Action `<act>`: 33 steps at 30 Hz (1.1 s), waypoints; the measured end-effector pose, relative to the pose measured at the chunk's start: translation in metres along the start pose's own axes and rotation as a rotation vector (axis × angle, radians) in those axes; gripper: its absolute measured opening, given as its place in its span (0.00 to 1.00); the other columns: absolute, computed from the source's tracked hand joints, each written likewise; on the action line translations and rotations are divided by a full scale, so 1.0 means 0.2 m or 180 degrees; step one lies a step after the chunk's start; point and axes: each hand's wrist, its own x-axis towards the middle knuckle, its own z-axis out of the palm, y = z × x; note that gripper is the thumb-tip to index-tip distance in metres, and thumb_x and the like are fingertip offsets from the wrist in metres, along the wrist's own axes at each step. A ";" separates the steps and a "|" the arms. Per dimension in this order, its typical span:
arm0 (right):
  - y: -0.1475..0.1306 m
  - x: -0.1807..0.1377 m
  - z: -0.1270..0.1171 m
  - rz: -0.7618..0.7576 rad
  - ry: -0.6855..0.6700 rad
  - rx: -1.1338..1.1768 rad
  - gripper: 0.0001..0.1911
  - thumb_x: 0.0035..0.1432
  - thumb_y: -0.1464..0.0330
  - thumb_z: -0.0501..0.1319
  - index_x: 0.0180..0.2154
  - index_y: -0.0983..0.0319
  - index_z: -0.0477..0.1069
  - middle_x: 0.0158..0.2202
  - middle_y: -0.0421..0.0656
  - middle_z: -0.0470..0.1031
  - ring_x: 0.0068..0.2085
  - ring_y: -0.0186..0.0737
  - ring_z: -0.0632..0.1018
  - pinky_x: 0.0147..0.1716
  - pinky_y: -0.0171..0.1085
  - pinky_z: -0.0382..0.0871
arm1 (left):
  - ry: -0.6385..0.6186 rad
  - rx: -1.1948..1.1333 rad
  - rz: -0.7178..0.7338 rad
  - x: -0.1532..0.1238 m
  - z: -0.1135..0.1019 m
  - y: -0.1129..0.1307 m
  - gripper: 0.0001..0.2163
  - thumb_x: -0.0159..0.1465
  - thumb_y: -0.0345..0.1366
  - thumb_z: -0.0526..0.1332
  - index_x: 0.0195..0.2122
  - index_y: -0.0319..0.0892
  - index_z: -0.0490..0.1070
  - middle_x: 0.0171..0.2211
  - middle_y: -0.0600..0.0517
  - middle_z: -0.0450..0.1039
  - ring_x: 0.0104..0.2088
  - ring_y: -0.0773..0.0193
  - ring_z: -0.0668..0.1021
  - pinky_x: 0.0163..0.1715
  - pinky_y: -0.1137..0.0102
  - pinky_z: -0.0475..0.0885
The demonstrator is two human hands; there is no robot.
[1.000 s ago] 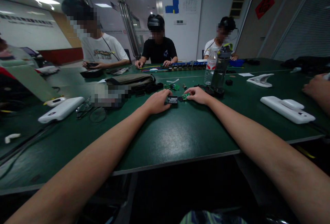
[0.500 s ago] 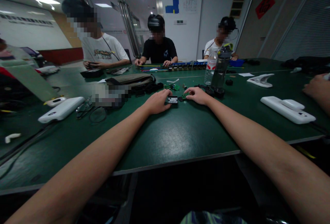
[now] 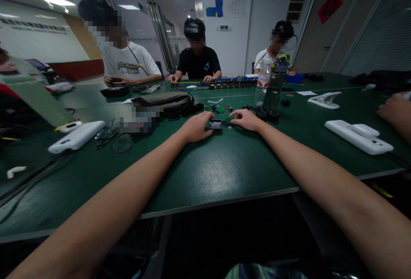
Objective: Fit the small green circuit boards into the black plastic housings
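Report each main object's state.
Small black rectangular case: in the left hand's grip
Small green circuit board: in the right hand's grip
Clear plastic bottle: upright
Tall dark bottle with yellow-green top: upright
Long white plastic device at right: lying flat
Khaki cloth bag: lying flat

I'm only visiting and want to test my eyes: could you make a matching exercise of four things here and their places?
1. small dark case
2. green circuit board
3. clear bottle
4. blue container

A. near the far edge of the table
B. in the right hand
C. beside a dark bottle
D. in the left hand

Pairs: 1-D, 2-B, 3-C, 4-A
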 end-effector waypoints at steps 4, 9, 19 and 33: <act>0.00 0.00 0.01 0.0046 -0.0015 -0.0109 0.16 0.55 0.70 0.66 0.47 0.67 0.80 0.27 0.36 0.71 0.30 0.32 0.69 0.34 0.33 0.61 | -0.0008 0.0005 0.0033 0.00 0.00 0.00 0.18 0.61 0.37 0.59 0.52 0.43 0.65 0.49 0.43 0.71 0.48 0.51 0.78 0.51 0.58 0.73; -0.01 0.00 0.01 0.0059 -0.0062 -0.0210 0.17 0.57 0.70 0.65 0.48 0.67 0.80 0.28 0.37 0.72 0.30 0.32 0.69 0.35 0.33 0.61 | -0.0033 0.0016 0.0028 -0.01 0.00 0.00 0.21 0.61 0.37 0.59 0.56 0.43 0.65 0.52 0.42 0.70 0.51 0.50 0.78 0.53 0.57 0.73; -0.05 -0.01 0.01 0.0109 -0.0102 -0.0434 0.16 0.58 0.70 0.63 0.47 0.65 0.80 0.27 0.38 0.73 0.30 0.34 0.70 0.34 0.33 0.60 | -0.0090 0.0026 0.0065 0.00 0.00 0.00 0.20 0.62 0.37 0.58 0.56 0.42 0.66 0.51 0.43 0.69 0.49 0.51 0.78 0.53 0.58 0.74; -0.08 -0.01 0.00 0.0176 -0.0108 -0.0639 0.14 0.63 0.71 0.60 0.48 0.64 0.79 0.46 0.47 0.82 0.46 0.41 0.79 0.47 0.34 0.68 | -0.0103 0.0008 0.0046 0.00 0.01 -0.01 0.21 0.62 0.37 0.59 0.57 0.42 0.67 0.52 0.43 0.69 0.50 0.51 0.78 0.54 0.58 0.74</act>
